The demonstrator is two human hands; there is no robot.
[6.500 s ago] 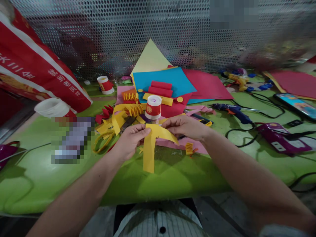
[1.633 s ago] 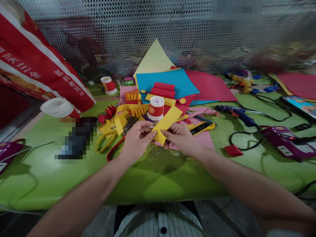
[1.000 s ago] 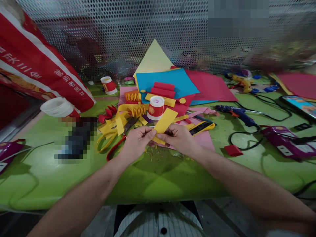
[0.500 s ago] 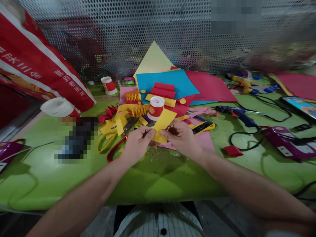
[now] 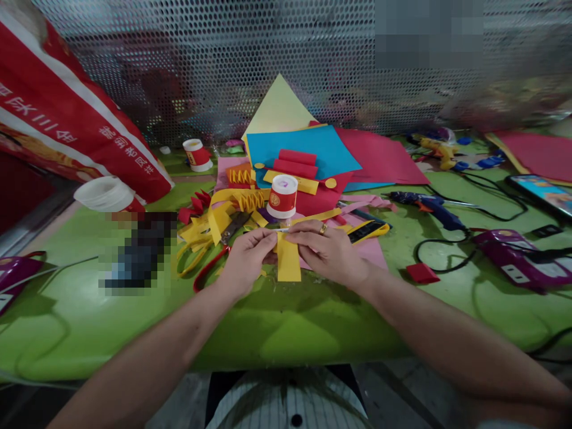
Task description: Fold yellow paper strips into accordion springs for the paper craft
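Both my hands pinch a yellow paper strip (image 5: 288,266) above the green table (image 5: 277,322). My left hand (image 5: 245,261) grips its upper left edge with thumb and forefinger. My right hand (image 5: 328,250), a ring on one finger, presses its fingers along the top right edge. The strip's free end hangs down towards me. Just beyond my hands stands a small red and white paper cup (image 5: 282,196), upside down.
Scissors with yellow and red handles (image 5: 210,256) lie left of my hands among folded yellow and red paper pieces. Coloured sheets (image 5: 304,149) are stacked behind. A blue glue gun (image 5: 429,205), cables, a purple power strip (image 5: 518,253) and a phone (image 5: 543,193) lie right. A red bag (image 5: 67,131) stands left.
The yellow strip, which stuck up and away from me half a second ago, now hangs down towards me. My right hand has turned palm down over its top edge.
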